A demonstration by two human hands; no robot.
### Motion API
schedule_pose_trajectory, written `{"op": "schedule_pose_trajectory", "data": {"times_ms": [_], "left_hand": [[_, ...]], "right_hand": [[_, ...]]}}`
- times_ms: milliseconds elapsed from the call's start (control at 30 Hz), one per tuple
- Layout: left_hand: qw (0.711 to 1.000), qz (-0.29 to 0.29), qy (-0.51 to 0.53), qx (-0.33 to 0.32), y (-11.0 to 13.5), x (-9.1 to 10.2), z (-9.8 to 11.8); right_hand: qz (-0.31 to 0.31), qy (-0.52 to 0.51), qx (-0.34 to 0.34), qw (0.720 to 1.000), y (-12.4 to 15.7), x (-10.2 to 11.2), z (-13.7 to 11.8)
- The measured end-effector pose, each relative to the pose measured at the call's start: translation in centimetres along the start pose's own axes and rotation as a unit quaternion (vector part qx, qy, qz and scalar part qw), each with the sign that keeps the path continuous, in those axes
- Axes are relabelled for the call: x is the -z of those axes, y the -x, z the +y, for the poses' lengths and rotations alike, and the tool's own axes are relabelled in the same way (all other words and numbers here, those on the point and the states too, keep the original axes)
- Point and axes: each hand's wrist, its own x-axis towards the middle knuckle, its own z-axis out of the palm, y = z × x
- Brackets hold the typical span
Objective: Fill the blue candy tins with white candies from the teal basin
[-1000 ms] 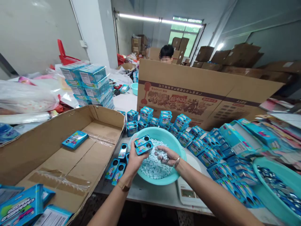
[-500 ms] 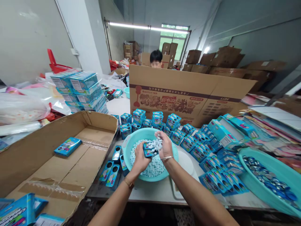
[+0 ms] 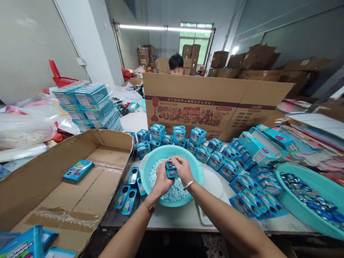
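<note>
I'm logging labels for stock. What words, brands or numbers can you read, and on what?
"CARAMELO", then a blurred word, likely "MACIZO": the wrapped stack of blue boxes.
Chinese characters and other print on the big carton: too blurred to quote surely.
Print on the held boxes and table boxes: too small or blurred.
Dark package behind: white letters, unclear.

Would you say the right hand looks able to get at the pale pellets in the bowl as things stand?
Probably yes: the right hand is over the open bowl, with uncovered pellets just below, though it seems occupied at the tins in the left hand.
</note>
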Motion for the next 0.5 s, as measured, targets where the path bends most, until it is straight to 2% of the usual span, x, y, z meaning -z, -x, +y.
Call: {"op": "schedule_pose_trajectory", "data": {"times_ms": [133, 233, 300, 367, 433, 467, 500], "left_hand": [[0.999, -0.014, 0.043, 0.02, -0.1, -0.2, -0.2], [0.993, -0.047, 0.102, 0.024, 0.1, 0.1, -0.1], [0.985, -0.082, 0.143, 0.042, 0.5, 1.2, 0.2], [0.979, -0.11, 0.166, 0.048, 1.0, 2.9, 0.6], [0.974, -0.127, 0.182, 0.04, 1.5, 4.7, 0.8], [0.972, -0.129, 0.193, 0.036, 1.7, 5.5, 0.9], [0.97, -0.126, 0.207, 0.033, 1.8, 6.1, 0.9]], "right_hand": [[0.011, 0.01, 0.0, 1.0, -0.4, -0.1, 0.9], [-0.029, 0.022, -0.025, 0.999, -0.9, 0.5, 1.6], [-0.03, 0.016, -0.054, 0.998, -1.5, 1.8, 1.9], [-0.026, 0.076, -0.067, 0.995, -2.2, 3.7, 2.1], [-0.093, 0.231, -0.057, 0.967, -2.5, 5.3, 2.5], [-0.156, 0.322, -0.04, 0.933, -2.4, 5.8, 2.7], [-0.227, 0.402, -0.012, 0.887, -2.1, 6.0, 3.0]]}}
